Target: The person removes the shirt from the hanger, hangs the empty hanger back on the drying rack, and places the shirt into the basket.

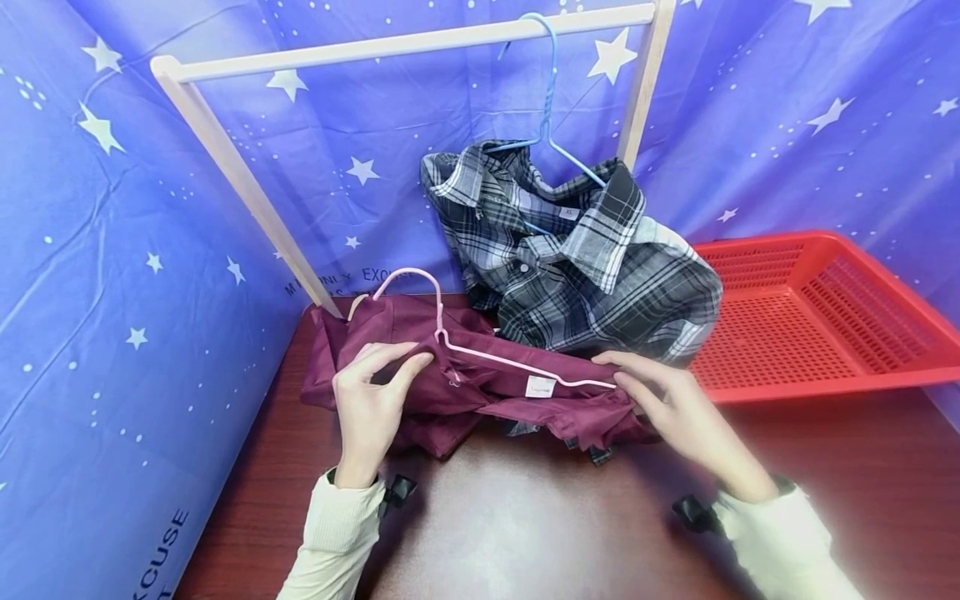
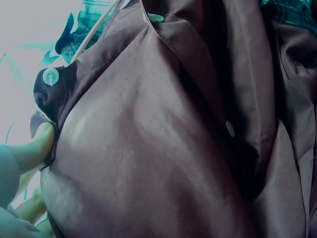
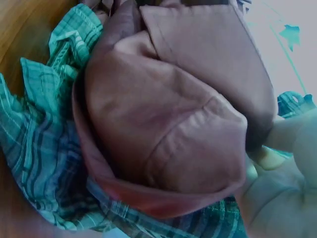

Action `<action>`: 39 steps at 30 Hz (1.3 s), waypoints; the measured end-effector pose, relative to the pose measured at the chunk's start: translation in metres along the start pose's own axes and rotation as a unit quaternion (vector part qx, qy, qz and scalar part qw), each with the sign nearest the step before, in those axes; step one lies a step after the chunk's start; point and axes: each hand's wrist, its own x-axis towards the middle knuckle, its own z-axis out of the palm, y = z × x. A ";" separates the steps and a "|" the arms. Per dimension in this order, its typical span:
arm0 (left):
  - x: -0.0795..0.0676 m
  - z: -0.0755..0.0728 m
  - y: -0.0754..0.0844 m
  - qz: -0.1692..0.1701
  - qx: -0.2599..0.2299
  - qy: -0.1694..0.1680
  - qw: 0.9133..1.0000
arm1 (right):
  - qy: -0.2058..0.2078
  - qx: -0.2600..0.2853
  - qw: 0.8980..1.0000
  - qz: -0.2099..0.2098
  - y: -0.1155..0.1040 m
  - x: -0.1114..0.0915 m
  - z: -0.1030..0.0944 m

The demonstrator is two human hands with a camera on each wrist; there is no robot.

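A maroon shirt (image 1: pixel 442 402) with a white neck label (image 1: pixel 540 387) lies bunched across the middle of the head view. The pink wire hanger (image 1: pixel 441 304) has its hook standing up above the collar, and one arm runs along the neckline. My left hand (image 1: pixel 367 408) pinches the shirt's edge left of the hook; the left wrist view shows the thumb (image 2: pixel 43 141) just below a pale button (image 2: pixel 50 77). My right hand (image 1: pixel 678 408) pinches the cloth at the other end, fingertips right by the hanger's tip. Folds hide the hanger's other arm.
Behind, a black and white plaid shirt (image 1: pixel 592 275) hangs on a blue hanger (image 1: pixel 551 92) from a wooden rack's bar (image 1: pixel 360 55). A red plastic basket (image 1: pixel 825 383) stands at the right on the brown table (image 1: pixel 540 533). Blue star-patterned curtains (image 1: pixel 97 333) surround it.
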 end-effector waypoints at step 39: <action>-0.002 0.000 0.004 0.024 0.038 0.007 0.999 | 0.017 0.003 0.999 0.040 0.003 0.000 -0.003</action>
